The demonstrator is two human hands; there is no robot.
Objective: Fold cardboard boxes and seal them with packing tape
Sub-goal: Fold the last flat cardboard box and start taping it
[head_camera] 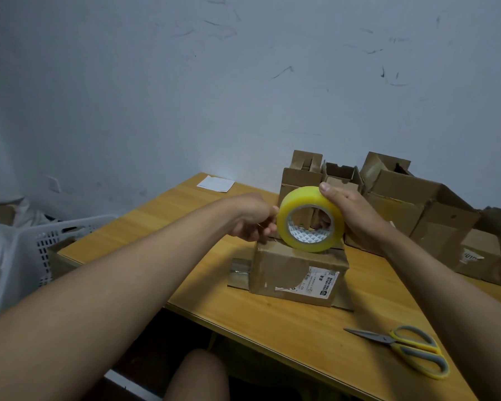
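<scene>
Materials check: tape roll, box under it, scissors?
Tape roll: glossy yellowish translucent film, likely plastic, on a printed core.
Box: matte brown cardboard, creased, with a torn label.
Scissors: grey metal-looking blades; yellow-grey handles, probably plastic.

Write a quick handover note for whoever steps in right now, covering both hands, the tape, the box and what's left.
Right hand: holds the roll of packing tape upright above the cardboard box.
Left hand: fingers pinch at the roll's left edge, apparently at the tape end; the grip itself is hidden.
Box: folded shut on the wooden table, old shipping label facing you; no fresh tape visible on it.
Scissors: on the table, near right.
Left: pull tape, seal the top seam, cut. Open boxes wait behind.
</scene>
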